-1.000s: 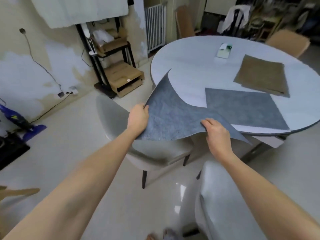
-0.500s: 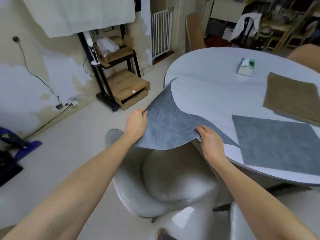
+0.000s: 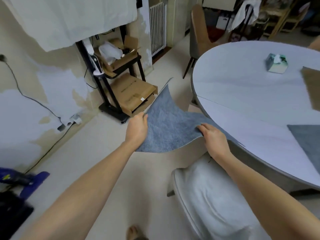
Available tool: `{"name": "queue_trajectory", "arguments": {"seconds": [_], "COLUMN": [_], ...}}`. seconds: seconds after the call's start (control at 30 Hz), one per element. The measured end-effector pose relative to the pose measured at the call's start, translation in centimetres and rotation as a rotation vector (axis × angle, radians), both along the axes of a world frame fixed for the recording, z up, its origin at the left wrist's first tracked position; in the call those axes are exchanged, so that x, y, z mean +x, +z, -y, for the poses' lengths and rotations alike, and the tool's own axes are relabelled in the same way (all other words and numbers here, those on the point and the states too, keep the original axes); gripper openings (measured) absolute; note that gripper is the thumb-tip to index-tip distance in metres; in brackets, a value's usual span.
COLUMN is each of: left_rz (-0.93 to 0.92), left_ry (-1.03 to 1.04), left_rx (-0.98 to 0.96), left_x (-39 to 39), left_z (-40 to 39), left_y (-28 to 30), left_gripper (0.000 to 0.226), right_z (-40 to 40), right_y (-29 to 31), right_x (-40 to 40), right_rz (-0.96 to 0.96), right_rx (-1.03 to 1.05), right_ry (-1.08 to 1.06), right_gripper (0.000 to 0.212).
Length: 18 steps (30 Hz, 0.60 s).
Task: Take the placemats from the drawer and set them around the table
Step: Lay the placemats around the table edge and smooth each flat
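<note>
I hold a blue-grey placemat in the air, left of the round white table. My left hand grips its left edge and my right hand grips its near right edge; the mat sags between them and its far corner points up. A second blue-grey placemat lies flat on the table at the right edge of view. A brown placemat lies further back on the table, partly cut off.
A tissue box stands on the table. A light grey chair is below my right arm, and a brown chair is at the table's far side. A black shelf with cardboard boxes stands against the wall.
I have walked left around the table with the placemat held in both hands. The table and its two laid mats have shifted right in view; the grey chair is now under my right arm.
</note>
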<state>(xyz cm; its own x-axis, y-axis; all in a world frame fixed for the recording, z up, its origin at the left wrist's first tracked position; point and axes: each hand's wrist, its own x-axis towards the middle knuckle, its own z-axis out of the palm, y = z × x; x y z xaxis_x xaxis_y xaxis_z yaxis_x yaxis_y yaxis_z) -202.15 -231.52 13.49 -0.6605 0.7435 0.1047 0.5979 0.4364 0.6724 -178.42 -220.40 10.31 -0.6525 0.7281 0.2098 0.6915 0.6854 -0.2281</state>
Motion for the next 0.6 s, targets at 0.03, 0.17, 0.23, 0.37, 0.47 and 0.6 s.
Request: {"name": "queue_trajectory", "arguments": {"seconds": [0.03,0.17,0.23,0.37,0.47,0.6], "left_rz": [-0.011,-0.001,-0.003,-0.021,-0.058,-0.084], "left_ry": [-0.025,-0.107,-0.165,-0.296,-0.419,-0.535], "left_rx": [-0.007,-0.033,-0.039,-0.030,-0.041,-0.066], "left_x": [-1.7,-6.7,-8.3,-10.0,-10.4,-9.6], "left_z": [-0.2,-2.4,-4.6,-10.6,-16.5,-24.8], "left_y": [0.3,0.8,0.7,1.0,0.9,0.4], "left_gripper": [0.038,0.032,0.032,0.032,0.031,0.032], "right_z": [0.2,0.3,-0.5,-3.8,-7.2,-12.3], "right_y": [0.2,0.9,1.4,1.7,0.7,-0.2], "right_x": [-1.6,-5.9,-6.9,-7.8,-7.8,-7.4], "right_rz": [0.001,-0.012,-0.011,-0.019,-0.033,-0.066], "right_rx": [-0.008,-0.027,-0.007,0.043,0.061,0.048], "right_ry": [-0.031,-0.159,-0.203,-0.302,-0.417,-0.551], "right_gripper": [0.025,0.023,0.024,0.023,0.021,0.022]}}
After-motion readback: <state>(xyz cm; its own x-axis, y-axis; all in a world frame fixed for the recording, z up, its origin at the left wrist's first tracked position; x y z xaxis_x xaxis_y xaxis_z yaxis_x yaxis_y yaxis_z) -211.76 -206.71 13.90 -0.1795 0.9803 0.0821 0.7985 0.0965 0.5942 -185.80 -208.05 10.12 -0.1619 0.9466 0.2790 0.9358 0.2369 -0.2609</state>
